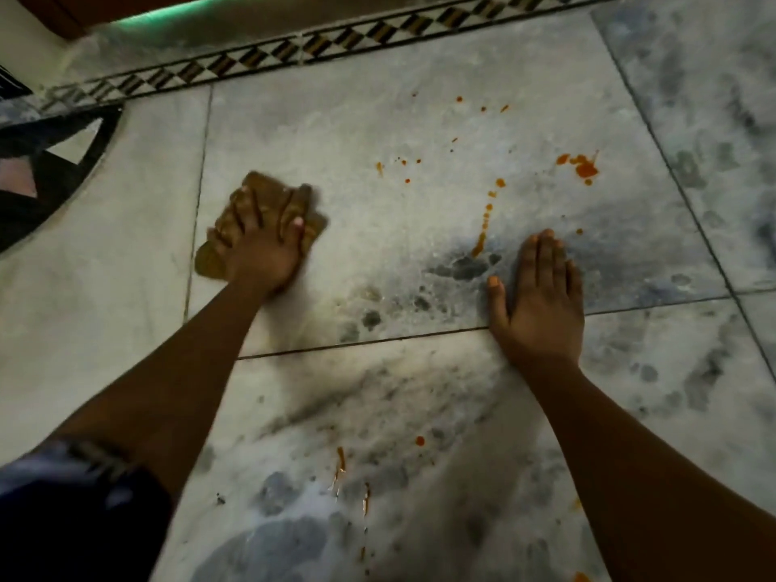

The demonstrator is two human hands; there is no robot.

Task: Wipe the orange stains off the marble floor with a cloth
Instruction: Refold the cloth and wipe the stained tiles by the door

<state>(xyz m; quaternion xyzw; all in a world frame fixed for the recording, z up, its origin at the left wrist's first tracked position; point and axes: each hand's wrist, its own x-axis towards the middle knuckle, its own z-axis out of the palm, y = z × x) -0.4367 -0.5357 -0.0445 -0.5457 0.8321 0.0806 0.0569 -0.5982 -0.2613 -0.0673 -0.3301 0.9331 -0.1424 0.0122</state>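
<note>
Brown cloth (pixel 260 220), bunched & soft, sits at the left edge of the big marble tile (pixel 336 132); our left hand (pixel 262 249) presses it w/ fingers spread on top. Right hand (pixel 541 296) lies flat, relaxed, bracing at the tile's near edge. Orange stains (pixel 581 165) dot the far right & near tile. Cloth's limp, probably light; we'd palm its middle.

The cloth (pixel 260 222) under my hand was mustard-brown. The marble floor (pixel 378 132) was pale grey with dark mottling, spattered by orange stains (pixel 584 166); its border strip (pixel 336 39) showed black-and-white diamonds.
</note>
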